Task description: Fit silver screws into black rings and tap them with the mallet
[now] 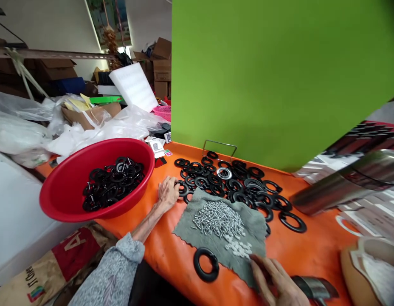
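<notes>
My left hand (169, 192) reaches to the near left edge of a pile of black rings (215, 180), its curled fingers on one black ring (183, 188). On a grey-green cloth (188, 221) lie a heap of small metal screws (218, 219) and, nearer me, small white pieces (238, 247). My right hand (273, 278) is at the cloth's near right edge, fingertips beside the white pieces; whether it pinches one is too small to tell. A single black ring (206, 264) lies at the cloth's near left edge.
A red basin (61, 193) holding black rings with screws stands at the left. A steel flask (346, 180) lies at the right, above a dark metal-ended tool (316, 287) and a tan container (356, 267). A green panel (263, 85) stands behind the orange table (167, 242).
</notes>
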{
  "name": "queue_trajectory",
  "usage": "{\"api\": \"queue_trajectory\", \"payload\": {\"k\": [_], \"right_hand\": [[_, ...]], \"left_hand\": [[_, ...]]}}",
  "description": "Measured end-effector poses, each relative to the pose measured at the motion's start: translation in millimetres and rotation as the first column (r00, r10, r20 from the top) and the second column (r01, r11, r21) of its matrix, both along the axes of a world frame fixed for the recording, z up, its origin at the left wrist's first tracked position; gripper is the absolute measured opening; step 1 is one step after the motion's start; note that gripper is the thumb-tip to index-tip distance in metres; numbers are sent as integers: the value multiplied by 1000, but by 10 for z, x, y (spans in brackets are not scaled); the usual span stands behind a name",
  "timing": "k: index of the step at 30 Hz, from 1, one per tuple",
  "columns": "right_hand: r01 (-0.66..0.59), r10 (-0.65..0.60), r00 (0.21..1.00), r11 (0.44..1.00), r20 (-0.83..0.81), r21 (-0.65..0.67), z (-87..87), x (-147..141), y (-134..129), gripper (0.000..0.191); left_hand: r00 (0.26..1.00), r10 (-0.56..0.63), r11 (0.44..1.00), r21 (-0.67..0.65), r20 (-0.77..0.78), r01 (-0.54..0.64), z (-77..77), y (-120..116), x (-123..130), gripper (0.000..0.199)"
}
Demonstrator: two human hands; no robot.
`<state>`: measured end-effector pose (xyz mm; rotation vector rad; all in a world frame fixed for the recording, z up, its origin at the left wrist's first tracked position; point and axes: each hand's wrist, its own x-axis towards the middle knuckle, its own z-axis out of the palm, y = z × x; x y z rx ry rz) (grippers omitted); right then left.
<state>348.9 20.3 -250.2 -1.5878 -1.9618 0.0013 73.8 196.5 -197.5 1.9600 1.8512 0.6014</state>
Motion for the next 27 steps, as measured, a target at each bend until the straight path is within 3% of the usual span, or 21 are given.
{"api": "queue_trajectory", "payload": {"k": [2, 5, 7, 9, 11, 13, 17, 23, 27], "right_hand": [[1, -1, 1000, 1000, 17, 12, 8, -123, 10, 20], [22, -25, 995, 999, 94, 40, -55, -286, 56, 25], [26, -33, 990, 998, 140, 53, -120, -342, 76, 28], [14, -21, 988, 999, 152, 50, -175, -354, 79, 30], [4, -10, 984, 999, 180, 35, -208, -339, 75, 30], [2, -10, 974, 999, 226, 35, -220, -317, 73, 27], [-19, -10, 943, 996, 333, 84, -207, -301, 98, 23], [-33, 7, 939, 997, 344, 69, -206, -318, 129, 24], [-32, 7, 940, 997, 342, 67, -207, -342, 104, 28]], "left_hand": [[997, -83, 997, 10, 9, 83, 140, -133, -89, 17], [951, -308, 951, -13, 16, 309, 285, -415, -219, 18], [884, -467, 883, -40, 9, 467, 287, -606, -272, 20], [835, -550, 833, -65, 9, 550, 227, -768, -292, 22], [848, -530, 844, -75, 31, 530, 147, -895, -289, 24], [894, -444, 891, -80, 67, 448, 89, -996, -274, 27], [947, -308, 937, -147, 89, 318, 72, -1140, -233, 38], [958, -279, 949, -133, 60, 285, 118, -1269, -171, 29], [940, -311, 940, -104, 136, 326, 94, -1459, 49, 33]]}}
